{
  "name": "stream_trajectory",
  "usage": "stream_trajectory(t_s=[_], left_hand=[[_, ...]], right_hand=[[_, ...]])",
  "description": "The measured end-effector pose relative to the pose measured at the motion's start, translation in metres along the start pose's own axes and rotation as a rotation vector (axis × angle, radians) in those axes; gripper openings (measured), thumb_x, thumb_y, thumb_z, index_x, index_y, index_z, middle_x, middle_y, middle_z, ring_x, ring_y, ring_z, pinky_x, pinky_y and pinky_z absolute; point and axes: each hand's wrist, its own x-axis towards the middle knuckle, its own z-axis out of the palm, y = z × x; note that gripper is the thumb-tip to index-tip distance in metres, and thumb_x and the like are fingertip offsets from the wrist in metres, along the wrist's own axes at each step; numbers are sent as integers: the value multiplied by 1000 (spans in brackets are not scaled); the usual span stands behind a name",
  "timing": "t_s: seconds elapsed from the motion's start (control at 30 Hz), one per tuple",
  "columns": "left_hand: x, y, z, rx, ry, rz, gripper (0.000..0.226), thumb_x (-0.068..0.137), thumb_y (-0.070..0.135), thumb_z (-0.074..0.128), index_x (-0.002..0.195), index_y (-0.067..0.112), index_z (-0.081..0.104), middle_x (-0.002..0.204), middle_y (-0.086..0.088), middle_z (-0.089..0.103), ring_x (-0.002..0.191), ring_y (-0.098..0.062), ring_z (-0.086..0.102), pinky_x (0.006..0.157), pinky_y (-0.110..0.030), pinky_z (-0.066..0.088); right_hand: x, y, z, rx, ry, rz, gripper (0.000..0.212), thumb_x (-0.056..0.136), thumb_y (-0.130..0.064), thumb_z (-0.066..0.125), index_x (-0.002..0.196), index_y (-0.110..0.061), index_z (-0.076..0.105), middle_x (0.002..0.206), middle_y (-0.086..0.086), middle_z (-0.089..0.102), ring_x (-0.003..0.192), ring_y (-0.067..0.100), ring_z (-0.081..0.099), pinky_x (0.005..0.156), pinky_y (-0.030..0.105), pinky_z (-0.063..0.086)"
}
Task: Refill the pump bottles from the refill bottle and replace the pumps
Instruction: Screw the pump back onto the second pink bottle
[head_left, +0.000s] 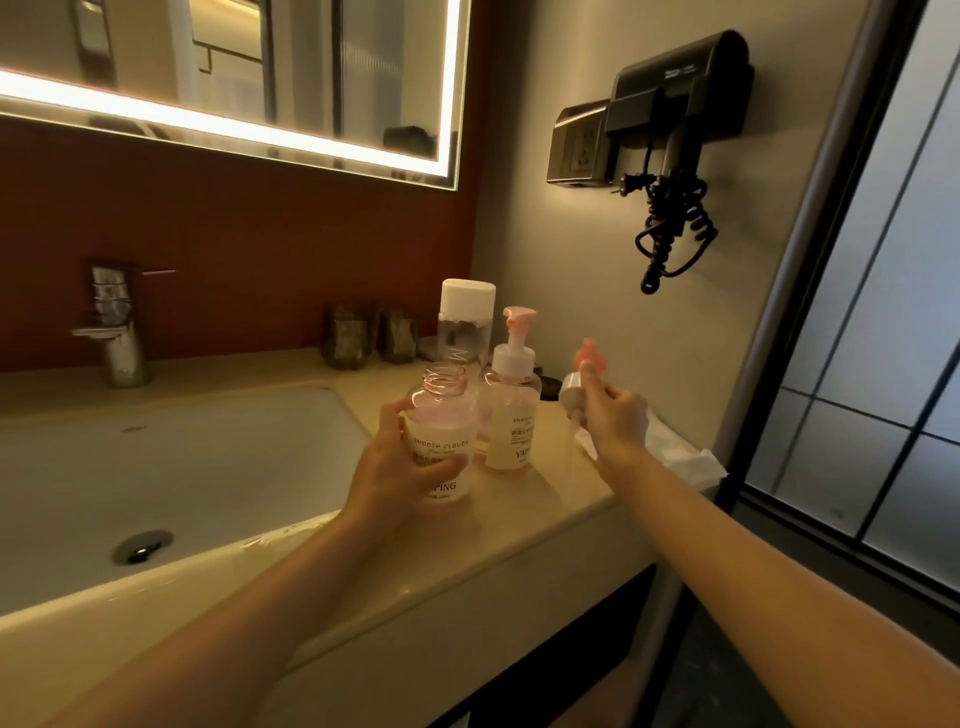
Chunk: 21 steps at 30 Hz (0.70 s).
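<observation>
My left hand (402, 457) grips an open pink pump bottle (440, 415) with a white label, its threaded neck bare and pink liquid inside. My right hand (615, 415) pinches the removed pump (579, 382), pink head up and white collar tilted, to the right of the bottles and above the counter. A second pump bottle (511, 415) stands on the counter with its pink pump fitted. Behind both stands the tall clear refill bottle (465, 325) with a white cap on.
The white sink basin (171, 467) with a drain lies left, a chrome tap (117, 332) behind it. Two dark cups (345, 335) stand by the wall. A white tissue (675, 447) lies near the counter's right edge. A hair dryer (675, 104) hangs on the wall above.
</observation>
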Motion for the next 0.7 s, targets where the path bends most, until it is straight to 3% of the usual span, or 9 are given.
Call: stream_trajectory(t_s=[0.13, 0.27, 0.4, 0.53, 0.7], left_hand=[[-15, 5, 5, 195, 37, 144, 75, 68, 34, 78, 127, 19, 34, 118, -4, 58, 97, -19, 60, 73, -26, 52], [-19, 6, 4, 268, 24, 180, 75, 68, 41, 75, 126, 18, 32, 121, -5, 58, 98, -21, 62, 72, -28, 54], [-21, 7, 5, 313, 27, 192, 75, 69, 44, 74, 125, 17, 32, 120, -5, 59, 95, -22, 63, 69, -26, 53], [-21, 8, 4, 326, 34, 197, 74, 71, 45, 73, 126, 16, 31, 120, -6, 59, 95, -23, 63, 68, -27, 52], [-22, 7, 5, 333, 48, 220, 76, 70, 48, 72, 126, 17, 32, 120, -6, 59, 94, -22, 63, 68, -27, 53]], right_hand=[[-11, -41, 5, 114, 37, -126, 38, 92, -43, 49, 85, -9, 63, 77, 2, 61, 66, 9, 55, 54, 16, 40], [-17, -74, 18, 181, 96, -246, 42, 93, -42, 46, 95, -4, 65, 81, 1, 60, 64, 4, 52, 54, 11, 40], [-18, -98, 26, 273, 215, -359, 42, 96, -38, 43, 112, -3, 60, 99, 8, 65, 78, 7, 59, 56, 1, 43], [-22, -104, 34, 231, 260, -444, 42, 97, -35, 40, 128, -7, 49, 118, 9, 61, 101, 14, 61, 70, 9, 47], [-46, -83, 49, 181, 121, -554, 45, 96, -32, 44, 136, -13, 38, 122, 8, 56, 106, 17, 59, 79, 14, 50]])
